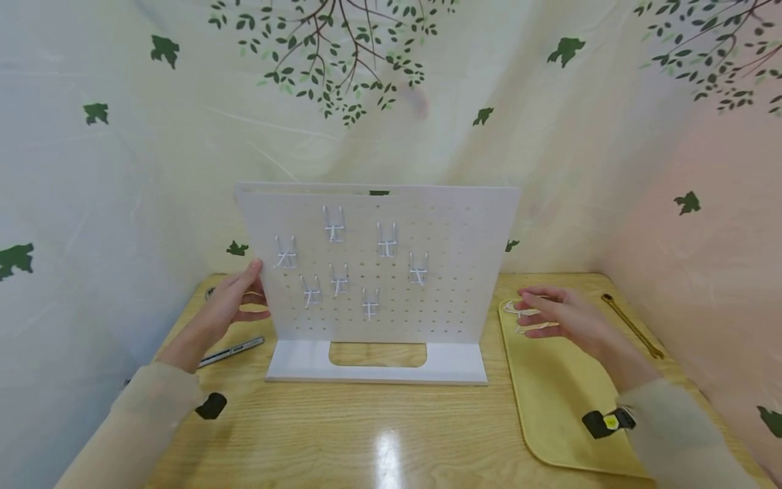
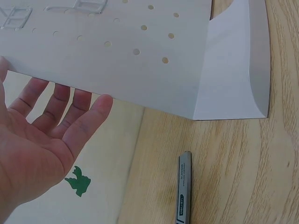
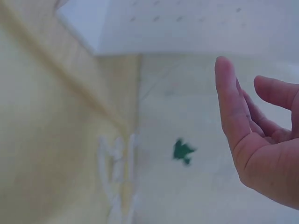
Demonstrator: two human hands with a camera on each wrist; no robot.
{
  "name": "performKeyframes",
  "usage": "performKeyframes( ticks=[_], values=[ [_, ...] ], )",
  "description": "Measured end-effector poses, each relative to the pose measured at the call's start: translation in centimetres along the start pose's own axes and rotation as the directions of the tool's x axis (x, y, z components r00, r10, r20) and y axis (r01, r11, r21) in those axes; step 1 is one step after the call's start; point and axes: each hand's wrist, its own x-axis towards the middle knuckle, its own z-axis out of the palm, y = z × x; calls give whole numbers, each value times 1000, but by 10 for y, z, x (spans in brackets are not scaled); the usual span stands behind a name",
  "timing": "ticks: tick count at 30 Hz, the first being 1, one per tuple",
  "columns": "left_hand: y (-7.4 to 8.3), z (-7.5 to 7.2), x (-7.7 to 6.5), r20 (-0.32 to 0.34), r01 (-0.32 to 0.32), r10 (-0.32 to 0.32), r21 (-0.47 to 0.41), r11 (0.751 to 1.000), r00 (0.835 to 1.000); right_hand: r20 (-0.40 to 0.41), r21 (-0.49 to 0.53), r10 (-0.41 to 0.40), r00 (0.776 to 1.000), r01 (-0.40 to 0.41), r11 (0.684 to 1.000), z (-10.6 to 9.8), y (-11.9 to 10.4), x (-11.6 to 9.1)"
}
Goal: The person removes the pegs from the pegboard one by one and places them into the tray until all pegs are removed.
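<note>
A white pegboard [image 1: 452, 272] stands upright on its base, with several white wire hooks [image 1: 387, 244] fixed across its left and middle parts. At its left edge my left hand [image 1: 231, 305] holds the board. The left wrist view shows that hand [image 2: 51, 135] with the thumb at the front face and fingertips at the edge. To the right of the board, my right hand [image 1: 565, 319] hovers above the yellow tray [image 1: 550, 394] with nothing held. Loose white hooks [image 1: 513, 309] lie at the tray's far left corner, partly hidden by its fingers; they look blurred in the right wrist view.
A grey box-cutter-like tool [image 1: 235, 350] lies on the wooden table [image 1: 342, 435] left of the board, partly behind the left forearm. On the right, beyond the tray, is a brass-coloured wrench [image 1: 632, 326]. A leaf-printed curtain [image 1: 391, 149] surrounds the table's back and sides.
</note>
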Motion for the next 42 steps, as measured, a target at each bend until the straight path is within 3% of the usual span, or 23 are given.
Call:
performKeyframes(
  ticks=[8,16,25,35,42],
  values=[
    [0,0,0,6,3,-3,-3,1000,1000,93,37,-135,986,132,990,39,-64,8],
    [2,0,-1,16,-7,8,-24,1000,1000,142,153,-206,968,184,971,82,-110,20],
    [2,0,0,14,-13,13,-14,1000,1000,229,321,-155,961,76,944,122,-135,45],
    [3,0,-1,14,-1,1,-34,999,1000,339,315,21,941,-134,940,151,-135,77],
    [0,-1,1,15,-9,10,-35,999,1000,345,320,50,937,-168,932,161,-132,85]
  ],
)
